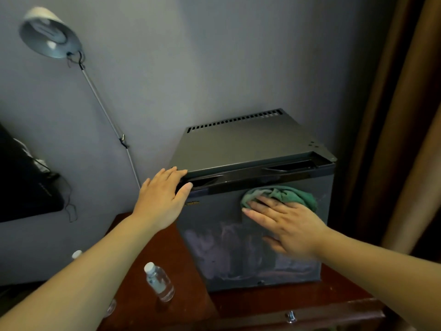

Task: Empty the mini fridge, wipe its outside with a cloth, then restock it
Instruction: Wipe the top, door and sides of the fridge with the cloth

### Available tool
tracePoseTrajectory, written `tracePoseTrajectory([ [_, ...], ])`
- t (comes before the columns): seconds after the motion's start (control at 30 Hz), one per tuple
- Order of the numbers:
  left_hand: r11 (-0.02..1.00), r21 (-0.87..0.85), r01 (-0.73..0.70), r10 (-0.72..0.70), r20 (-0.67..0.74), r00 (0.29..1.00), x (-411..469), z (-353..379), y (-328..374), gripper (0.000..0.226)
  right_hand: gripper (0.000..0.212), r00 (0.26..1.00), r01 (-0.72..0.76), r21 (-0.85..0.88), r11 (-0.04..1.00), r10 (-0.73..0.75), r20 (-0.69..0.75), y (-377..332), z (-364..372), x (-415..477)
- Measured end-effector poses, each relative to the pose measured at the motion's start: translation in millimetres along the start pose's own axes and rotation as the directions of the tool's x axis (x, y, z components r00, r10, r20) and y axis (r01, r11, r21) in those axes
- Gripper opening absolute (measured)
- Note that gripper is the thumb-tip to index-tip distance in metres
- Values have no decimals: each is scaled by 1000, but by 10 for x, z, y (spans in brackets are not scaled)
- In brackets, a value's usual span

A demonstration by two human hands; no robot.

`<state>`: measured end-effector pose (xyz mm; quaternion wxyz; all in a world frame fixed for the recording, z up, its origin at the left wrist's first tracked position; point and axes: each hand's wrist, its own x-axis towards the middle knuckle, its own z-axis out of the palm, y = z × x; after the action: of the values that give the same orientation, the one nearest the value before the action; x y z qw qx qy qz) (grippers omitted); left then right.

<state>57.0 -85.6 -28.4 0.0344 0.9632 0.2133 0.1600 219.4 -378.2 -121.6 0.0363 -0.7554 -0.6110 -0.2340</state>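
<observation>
Fridge, a dark grey mini model, standing on a reddish-brown wooden cabinet against a grey wall, seen from above over two bare forearms. Fridge door closed and facing forward, with pale smeared streaks across its lower half. Row of vent slots along the back edge of the top.

Left hand open and flat on the top front left corner of the fridge, fingers straight and close together, thumb set apart along the recessed grip at the door's upper edge. Nothing held.

Right hand flat against the upper right part of the door, fingers straight and spread, pressing a crumpled green cloth to the surface. Cloth bunched under and just above the fingertips, touching the door just below its top rim.

Clear plastic water bottle with a white cap, upright on the cabinet to the left of the fridge, near the left forearm. White cap of a second bottle showing just beyond that forearm, the rest hidden. Metal drawer knob on the cabinet front, bottom centre.

Desk lamp with a pale round shade on a thin metal arm, upper left, slanting along the wall. Dark blurred object at the far left edge, too unclear to name. Brown curtain hanging down the right side.
</observation>
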Motion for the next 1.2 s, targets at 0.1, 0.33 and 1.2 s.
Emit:
tracePoseTrajectory([
  [0.1, 1000, 4, 10, -9, -24, 1000, 9, 10, 63, 71, 80, 999, -48, 9, 999, 48, -25, 146, -72, -151],
  [0.33, 998, -47, 32, -32, -15, 999, -22, 11, 85, 67, 84, 995, -42, 29, 999, 45, -84, 19, -140, 13],
  [1.2, 994, -46, -102, 104, 30, 994, -32, -27, -55, 72, 62, 826, -549, 540, 638, 513, 234, 56, -1013, 828],
])
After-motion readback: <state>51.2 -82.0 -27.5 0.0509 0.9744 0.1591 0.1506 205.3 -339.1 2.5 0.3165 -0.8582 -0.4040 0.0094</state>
